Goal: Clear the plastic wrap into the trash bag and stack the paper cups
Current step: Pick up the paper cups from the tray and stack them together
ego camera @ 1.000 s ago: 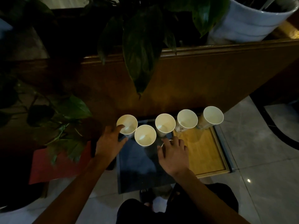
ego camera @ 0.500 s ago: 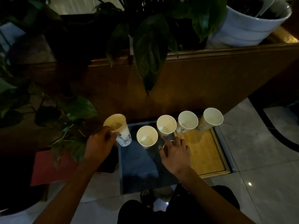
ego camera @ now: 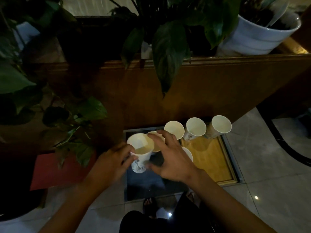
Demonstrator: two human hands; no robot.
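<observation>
Item 1, held paper cup: my left hand grips it round the wall, lifted and tilted over the left edge of the glass tabletop, mouth up, I judge so it can drop into the next cup just beside it.

Item 2, my right hand: fingers spread and relaxed, holding nothing, hovering over that next cup, probably to steady it.

Item 3, three upright cups in a row along the far edge, partly on the bamboo tray; one more cup sits half hidden under my right hand.

Markings: a dark printed motif low on the held cup; no legible writing.

Plastic wrap, trash bag: not visible.

Beyond: wooden planter ledge, white pot.
</observation>
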